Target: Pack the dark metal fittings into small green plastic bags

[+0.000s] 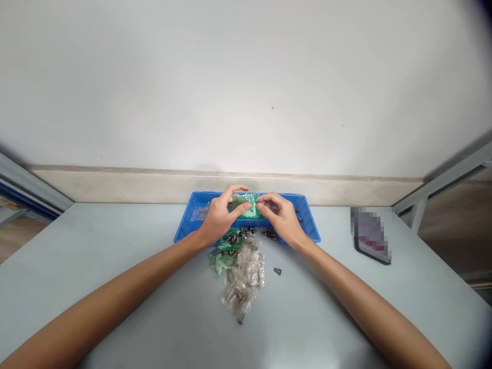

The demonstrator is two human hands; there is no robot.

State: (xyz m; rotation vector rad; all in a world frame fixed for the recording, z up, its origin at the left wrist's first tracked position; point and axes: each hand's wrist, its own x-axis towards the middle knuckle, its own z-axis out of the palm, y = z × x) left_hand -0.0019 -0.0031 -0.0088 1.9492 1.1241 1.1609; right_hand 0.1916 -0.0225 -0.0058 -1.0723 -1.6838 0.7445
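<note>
A small green plastic bag (247, 204) is held up between my two hands, over the blue tray (313, 225). My left hand (223, 212) grips its left side, thumb on the front and index finger along the top. At its right edge my right hand (282, 216) pinches the plastic between thumb and fingers. Dark screws (242, 235) lie just in front of the tray, some on green bags (225, 264). Nearer to me is a heap of clear plastic bags (248, 269) with metal parts in them.
One dark screw (277, 271) lies alone on the grey table (146, 318). A clear bag (200, 211) is at the tray's left end. A pixelated dark object (372, 236) sits at the right. Behind the tray rises a white wall (230, 92); metal frames flank the table.
</note>
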